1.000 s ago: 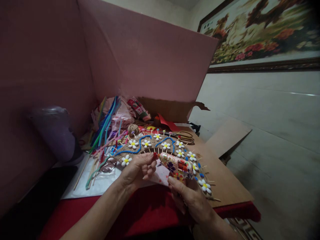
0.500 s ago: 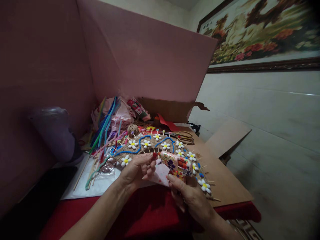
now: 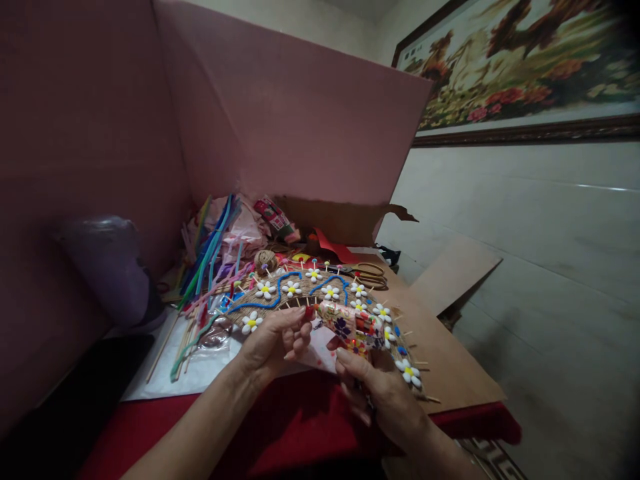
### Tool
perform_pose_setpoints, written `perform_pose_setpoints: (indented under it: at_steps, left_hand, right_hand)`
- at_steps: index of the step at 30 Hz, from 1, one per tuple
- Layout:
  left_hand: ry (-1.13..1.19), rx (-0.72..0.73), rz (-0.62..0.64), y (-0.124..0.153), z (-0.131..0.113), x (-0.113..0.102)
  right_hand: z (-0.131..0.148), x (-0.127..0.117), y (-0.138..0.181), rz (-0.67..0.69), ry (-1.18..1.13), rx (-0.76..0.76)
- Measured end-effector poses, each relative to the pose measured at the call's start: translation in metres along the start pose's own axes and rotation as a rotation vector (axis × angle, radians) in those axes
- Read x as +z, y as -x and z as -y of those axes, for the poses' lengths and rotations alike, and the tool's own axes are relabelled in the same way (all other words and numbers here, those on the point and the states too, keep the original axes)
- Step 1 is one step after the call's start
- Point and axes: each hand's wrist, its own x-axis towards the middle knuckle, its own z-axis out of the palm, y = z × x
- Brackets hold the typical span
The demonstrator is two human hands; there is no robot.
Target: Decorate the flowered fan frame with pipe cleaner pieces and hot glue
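Note:
My right hand [image 3: 380, 387] is closed round the handle of a hot glue gun [image 3: 345, 327] covered in a bright flower pattern. Its nozzle points left, towards my left hand [image 3: 275, 337]. Between the thumb and forefinger of that hand is a small red piece [image 3: 310, 311], right at the nozzle tip; its exact shape is too small to tell. Behind both hands lies a curved twine-wrapped piece [image 3: 290, 275] with short sticks round its edges. White flowers with yellow centres [image 3: 409, 371] and a blue wavy strip [image 3: 260, 305] decorate it.
Coloured pipe cleaners [image 3: 205, 253], a twine ball [image 3: 265, 261] and thin sticks [image 3: 165, 343] lie to the left. Scissors [image 3: 373, 275] rest behind on the cardboard [image 3: 460, 373]. A pink board [image 3: 300, 127] stands at the back. Red cloth [image 3: 165, 427] covers the near edge.
Both hands stay in nearly the same place. The glue gun has turned very slightly, and the red piece remains pinched at its nozzle.

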Motion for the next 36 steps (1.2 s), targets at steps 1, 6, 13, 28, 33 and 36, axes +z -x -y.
perform_pose_setpoints:
  at_steps: [1, 6, 13, 28, 33, 36]
  left_hand:
    - [0.002, -0.002, -0.004, 0.000, 0.000, 0.000]
    - [-0.003, 0.008, -0.003, -0.001, 0.000, 0.000]
    - [-0.007, 0.007, 0.011, -0.003, 0.001, -0.001]
    - [0.000, -0.018, -0.019, -0.001, 0.001, -0.001]
    - [-0.010, -0.011, 0.000, -0.003, 0.002, -0.003]
    - [-0.022, -0.022, -0.022, -0.003, 0.001, -0.002]
  right_hand:
    - [0.000, -0.001, 0.000, 0.010, -0.059, 0.018]
    - [0.004, -0.007, 0.000, 0.102, -0.295, 0.185]
    - [0.010, -0.013, -0.001, 0.225, -0.486, 0.238]
    - [0.020, -0.034, 0.008, 0.108, -0.433, 0.146]
    - [0.040, -0.081, 0.017, -0.150, -0.179, -0.035]
    - [0.048, -0.127, 0.016, -0.335, 0.221, -0.130]
